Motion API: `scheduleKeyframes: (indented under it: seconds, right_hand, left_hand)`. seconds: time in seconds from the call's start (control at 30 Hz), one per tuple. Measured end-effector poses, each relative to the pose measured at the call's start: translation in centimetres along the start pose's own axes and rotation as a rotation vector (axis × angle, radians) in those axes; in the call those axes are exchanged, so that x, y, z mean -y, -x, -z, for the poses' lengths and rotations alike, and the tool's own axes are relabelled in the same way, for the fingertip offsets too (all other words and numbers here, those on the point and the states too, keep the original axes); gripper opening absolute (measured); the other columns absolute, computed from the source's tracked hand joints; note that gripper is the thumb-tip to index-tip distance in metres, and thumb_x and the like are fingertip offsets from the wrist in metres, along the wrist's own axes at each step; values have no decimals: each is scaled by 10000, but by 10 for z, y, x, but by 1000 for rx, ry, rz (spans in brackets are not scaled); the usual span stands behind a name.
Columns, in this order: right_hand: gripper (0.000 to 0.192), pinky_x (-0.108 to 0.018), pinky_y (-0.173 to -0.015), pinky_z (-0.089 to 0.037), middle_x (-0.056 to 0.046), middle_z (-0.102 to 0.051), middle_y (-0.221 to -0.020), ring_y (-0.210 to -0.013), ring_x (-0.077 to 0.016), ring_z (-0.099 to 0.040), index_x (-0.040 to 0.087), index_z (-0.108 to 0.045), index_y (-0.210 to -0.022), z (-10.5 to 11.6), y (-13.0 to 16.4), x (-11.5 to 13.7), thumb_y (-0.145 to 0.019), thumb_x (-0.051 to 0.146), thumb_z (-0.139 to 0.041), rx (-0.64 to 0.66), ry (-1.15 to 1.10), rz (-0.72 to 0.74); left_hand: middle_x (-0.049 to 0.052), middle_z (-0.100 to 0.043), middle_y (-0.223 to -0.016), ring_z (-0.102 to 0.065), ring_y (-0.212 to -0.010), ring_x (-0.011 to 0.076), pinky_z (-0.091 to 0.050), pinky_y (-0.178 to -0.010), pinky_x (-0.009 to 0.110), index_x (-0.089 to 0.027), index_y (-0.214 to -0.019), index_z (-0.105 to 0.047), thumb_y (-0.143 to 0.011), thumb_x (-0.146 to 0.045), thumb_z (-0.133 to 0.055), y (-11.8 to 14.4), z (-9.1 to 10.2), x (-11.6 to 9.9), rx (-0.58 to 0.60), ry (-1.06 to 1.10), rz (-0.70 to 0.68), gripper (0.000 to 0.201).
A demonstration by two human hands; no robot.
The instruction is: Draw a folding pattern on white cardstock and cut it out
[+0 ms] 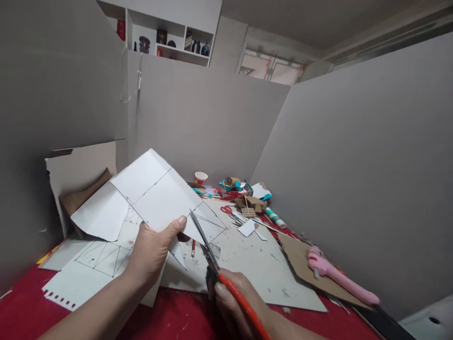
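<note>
My left hand (155, 248) pinches a white sheet of card (155, 189) by its lower edge, thumb on top, holding it tilted above the table. Dark pen lines cross the card, and a narrow pointed piece (178, 255) hangs below it. In my right hand (235, 293) is a pair of scissors (208, 250) with orange-red handles. One blade lies over the card's right part, along the drawn lines; the other is partly hidden. Under my left forearm lies a sheet of paper (71, 283) with a drawn pattern of triangles.
A white board (247, 264) covers the red cloth (184, 311). A pink glue gun (339, 278) rests on brown cardboard (300, 259) at right. Red-handled scissors (226, 209), card scraps (247, 227) and a paper cup (200, 178) lie further back. Grey panels (198, 113) enclose the table.
</note>
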State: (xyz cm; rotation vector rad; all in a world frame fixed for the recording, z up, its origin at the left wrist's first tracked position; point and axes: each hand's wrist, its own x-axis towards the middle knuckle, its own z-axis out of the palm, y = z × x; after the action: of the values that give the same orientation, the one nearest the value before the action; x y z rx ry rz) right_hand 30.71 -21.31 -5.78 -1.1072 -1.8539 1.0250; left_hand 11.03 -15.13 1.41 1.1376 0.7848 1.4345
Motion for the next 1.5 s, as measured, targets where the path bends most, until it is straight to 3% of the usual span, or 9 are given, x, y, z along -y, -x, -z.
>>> scheduleKeyframes:
  seconds: [0.27, 0.53, 0.77, 1.0, 1.13, 1.23, 1.33, 1.5]
  right_hand:
    - [430, -235, -488, -284, 39, -350, -643, -565, -100, -276, 190, -435, -760, 1, 1, 2, -976, 561, -401, -5, -10, -6]
    - [421, -228, -472, -274, 38, -347, -647, -560, -97, -284, 195, -420, -755, 0, 2, -6, -976, 554, -412, -11, -42, -62]
    - [448, -225, -486, -277, 33, -355, -659, -583, -104, -285, 198, -421, -766, 5, -1, -5, -952, 606, -423, 23, -16, -21]
    - [438, -238, -529, -319, 8, -440, -693, -597, -115, -349, 184, -473, -834, 11, -3, 0, -937, 606, -416, 104, 16, 166]
    - [417, -242, -509, -322, 17, -440, -650, -549, -110, -360, 181, -515, -838, 13, -2, -10, -913, 589, -469, -43, -113, 211]
    - [406, -237, -517, -366, 34, -445, -619, -536, -110, -385, 176, -561, -934, 16, -2, -9, -908, 576, -502, -252, -322, 198]
    - [312, -253, -608, -460, 5, -543, -722, -619, -123, -509, 181, -571, -969, 19, -4, 4, -892, 481, -605, -430, -395, 165]
    - [380, -269, -544, -503, -12, -605, -773, -567, -128, -571, 186, -552, -916, 22, -10, 23, -779, 487, -740, -479, -476, 112]
  left_hand:
    - [26, -672, -597, -626, -631, 195, -543, -636, 310, -191, -678, -699, -732, -370, -766, 0, -1, 4, 8, 2, 10, 198]
    - [32, -696, -658, -627, -609, 176, -548, -611, 294, -175, -738, -704, -739, -371, -771, -1, 0, 3, 17, 9, 19, 207]
    - [48, -719, -717, -654, -626, 185, -575, -609, 306, -168, -815, -728, -738, -367, -784, -3, 4, 1, 51, 40, 41, 220]
    - [24, -694, -827, -636, -684, 152, -580, -616, 270, -145, -809, -709, -693, -335, -825, -17, 13, -7, -50, 90, -57, 251]
    - [12, -680, -914, -632, -746, 139, -574, -604, 234, -153, -836, -703, -669, -318, -830, -25, 20, -19, -96, 125, -111, 267]
    - [25, -687, -888, -637, -740, 152, -576, -595, 241, -151, -819, -708, -679, -323, -821, -26, 24, -23, -22, 88, -87, 249]
    - [36, -684, -768, -630, -649, 167, -568, -543, 268, -147, -807, -718, -677, -328, -826, -23, 24, -19, 149, 2, 9, 248]
    - [47, -686, -717, -613, -608, 169, -539, -557, 271, -151, -822, -728, -672, -326, -837, -14, 16, -7, 437, -143, 185, 255]
